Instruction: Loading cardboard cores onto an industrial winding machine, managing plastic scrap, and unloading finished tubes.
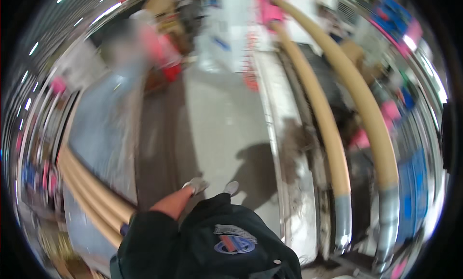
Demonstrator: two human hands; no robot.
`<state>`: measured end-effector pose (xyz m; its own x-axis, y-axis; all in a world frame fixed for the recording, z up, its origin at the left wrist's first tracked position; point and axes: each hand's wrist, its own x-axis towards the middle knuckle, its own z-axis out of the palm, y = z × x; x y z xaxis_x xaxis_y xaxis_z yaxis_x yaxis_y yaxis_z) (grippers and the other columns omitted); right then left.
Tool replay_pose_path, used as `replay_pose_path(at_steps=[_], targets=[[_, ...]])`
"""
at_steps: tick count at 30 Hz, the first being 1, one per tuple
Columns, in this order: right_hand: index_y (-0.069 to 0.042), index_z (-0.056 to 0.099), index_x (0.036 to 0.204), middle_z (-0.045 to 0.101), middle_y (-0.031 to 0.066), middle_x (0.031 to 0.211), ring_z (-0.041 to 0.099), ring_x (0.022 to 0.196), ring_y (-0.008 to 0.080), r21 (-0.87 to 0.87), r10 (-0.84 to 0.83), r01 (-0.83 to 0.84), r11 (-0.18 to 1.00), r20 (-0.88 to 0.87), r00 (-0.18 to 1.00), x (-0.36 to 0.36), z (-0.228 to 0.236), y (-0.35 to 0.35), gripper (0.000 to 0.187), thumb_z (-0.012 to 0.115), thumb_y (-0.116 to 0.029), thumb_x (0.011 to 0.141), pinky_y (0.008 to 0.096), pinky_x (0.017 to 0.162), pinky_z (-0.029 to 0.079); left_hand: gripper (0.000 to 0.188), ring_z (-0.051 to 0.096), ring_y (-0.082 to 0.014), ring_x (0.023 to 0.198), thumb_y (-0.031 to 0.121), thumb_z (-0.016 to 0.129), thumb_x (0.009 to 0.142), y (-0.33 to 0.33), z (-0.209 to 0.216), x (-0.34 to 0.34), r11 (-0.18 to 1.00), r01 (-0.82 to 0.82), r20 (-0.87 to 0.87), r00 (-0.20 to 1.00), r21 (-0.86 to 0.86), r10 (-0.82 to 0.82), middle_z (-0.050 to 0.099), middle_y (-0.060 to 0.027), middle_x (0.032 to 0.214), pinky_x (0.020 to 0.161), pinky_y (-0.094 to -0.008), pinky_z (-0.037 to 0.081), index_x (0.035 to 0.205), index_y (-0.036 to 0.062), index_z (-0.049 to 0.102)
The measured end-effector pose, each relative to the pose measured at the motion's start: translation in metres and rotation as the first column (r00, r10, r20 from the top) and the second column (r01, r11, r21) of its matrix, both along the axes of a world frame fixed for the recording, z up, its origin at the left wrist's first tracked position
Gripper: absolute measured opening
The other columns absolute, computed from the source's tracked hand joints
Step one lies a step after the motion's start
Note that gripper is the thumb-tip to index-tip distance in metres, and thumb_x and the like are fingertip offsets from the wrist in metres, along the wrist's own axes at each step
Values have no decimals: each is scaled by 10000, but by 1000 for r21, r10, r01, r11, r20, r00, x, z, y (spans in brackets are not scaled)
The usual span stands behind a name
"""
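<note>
Neither of my hands shows. My dark shirt (207,250) with a chest emblem fills the lower middle. Past its hem are a bare leg (174,203) and two light shoes (231,188) on the floor. Several long tan rolls (94,194) lie close on my left, partly behind my dark sleeve (144,238). Two long tan tubes (320,110) with grey ends run along my right side, apart from my body.
A grey-topped table (103,120) stands on the left. A pale walkway (226,120) leads ahead, bordered on the right by a long white ledge (277,110). Blue bins (410,192) are at the right. A pink fitting (272,9) sits at the tubes' far ends. Motion blurs much.
</note>
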<state>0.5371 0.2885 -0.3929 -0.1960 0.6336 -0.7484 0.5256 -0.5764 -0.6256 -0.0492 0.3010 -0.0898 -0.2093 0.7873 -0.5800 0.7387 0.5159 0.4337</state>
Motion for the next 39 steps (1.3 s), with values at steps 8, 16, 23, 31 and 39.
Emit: replay_pose_path(at_steps=[8,16,23,31,39], targets=[[-11,587,924,595,89,714,552,569,173,-184,2,-4,983,-13,1000,-102,135,159,157,600,-110,803,285,503,445,424,552,-316,1019,371,528,780,-28,77,-45,816,-552,-241,779,174,579,584,-174,1079,894,-389,428,1082,80,589],[-8,579,957,598,92,722,559,572,176,-166,125,-138,976,-87,988,-203,197,194,189,606,-110,801,286,500,452,690,205,-281,1325,434,483,805,-150,118,-134,306,-885,-566,60,351,822,238,-144,1424,1073,-421,157,1347,52,292],[-6,571,987,601,95,728,564,574,178,-225,177,-176,958,-15,984,-264,216,186,218,610,-110,799,286,497,458,746,231,-302,1278,503,535,728,-350,117,-139,-247,-815,-644,-569,524,511,296,-146,1359,1041,-445,145,1351,177,286],[-4,563,1020,604,98,735,571,576,182,-213,251,-242,947,18,968,-341,235,182,253,615,-110,796,287,494,465,825,566,-285,953,243,763,673,-522,44,-54,-668,-637,65,-703,385,708,546,-146,1125,804,-407,483,1324,160,264],[-12,554,1060,623,114,794,598,630,211,-171,368,-390,905,-147,918,-424,241,171,306,612,-174,808,303,579,499,763,578,-260,882,82,757,673,-436,88,-87,-749,-627,581,-534,216,614,554,-139,1061,707,-398,524,1274,108,288]])
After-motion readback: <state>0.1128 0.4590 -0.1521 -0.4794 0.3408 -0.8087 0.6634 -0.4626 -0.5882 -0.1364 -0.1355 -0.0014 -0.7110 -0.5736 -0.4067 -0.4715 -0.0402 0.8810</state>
